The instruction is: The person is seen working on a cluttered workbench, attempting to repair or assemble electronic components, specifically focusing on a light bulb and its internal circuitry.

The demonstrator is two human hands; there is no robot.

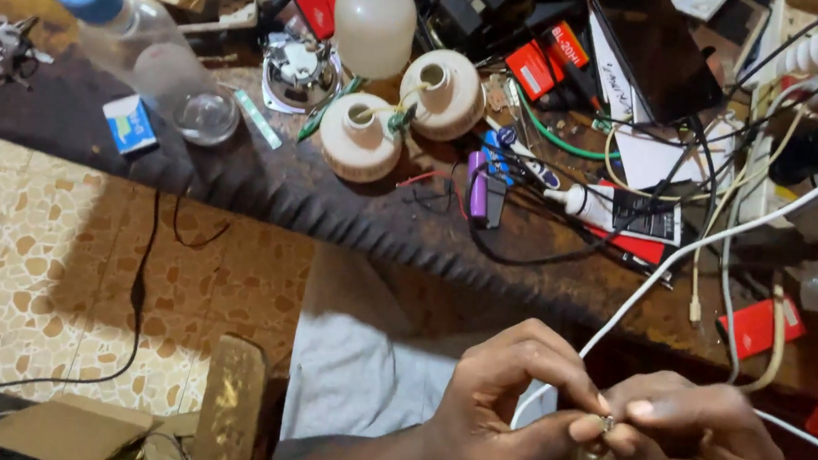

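Here, lower right of frame, my left hand (486, 419) and right hand (696, 443) both pinch a tiny metal part (606, 423) between closed fingers. Probably light, rigid and slippery, so grip its sides. A white cable (724, 238) passes just behind.

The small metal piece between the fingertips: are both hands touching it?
Touching. The head view shows the left hand and right hand meeting fingertip to fingertip, pinching the small metal piece with no gap.
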